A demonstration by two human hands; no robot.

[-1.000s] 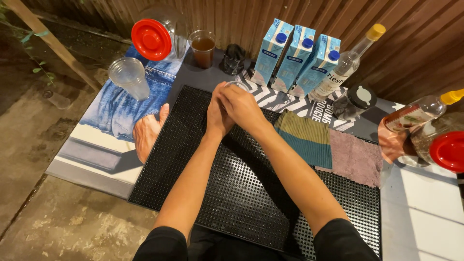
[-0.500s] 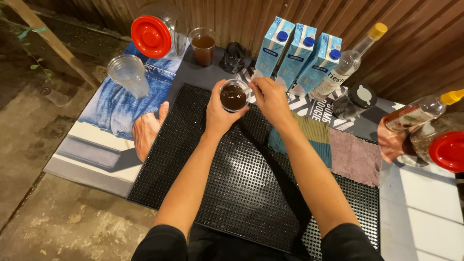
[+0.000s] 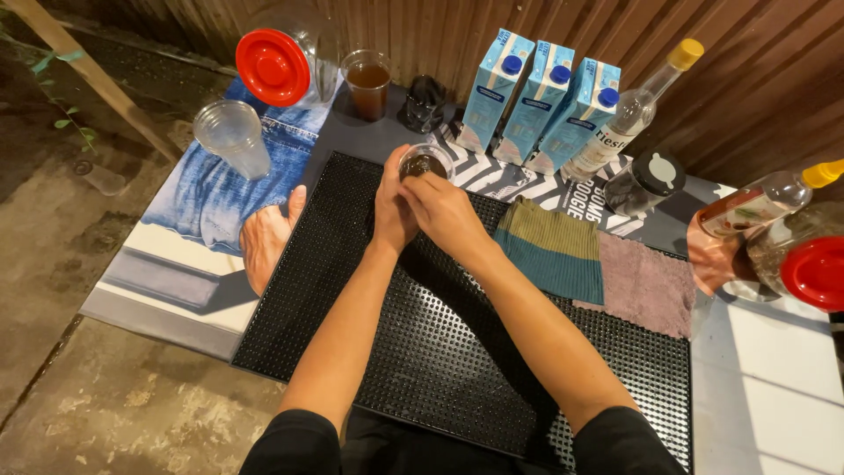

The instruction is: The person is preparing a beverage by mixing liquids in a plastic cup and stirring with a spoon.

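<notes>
Fingers (image 3: 393, 198) of left hand (image 3: 392, 211) wrapped round small clear cup (image 3: 425, 162) of dark liquid, steadying it upright on black studded mat (image 3: 457, 352). Right hand (image 3: 444, 211) laid over near side of cup, fingers curled against it, grip itself not clear. Just beyond fingertips: three blue cartons (image 3: 538, 105), dark glass, cup of brown drink (image 3: 368, 85). Right of fingers: folded striped cloth (image 3: 556, 249), pink cloth, bottles. Left: empty plastic cup (image 3: 231, 136), red-lidded jar (image 3: 281, 63).
</notes>
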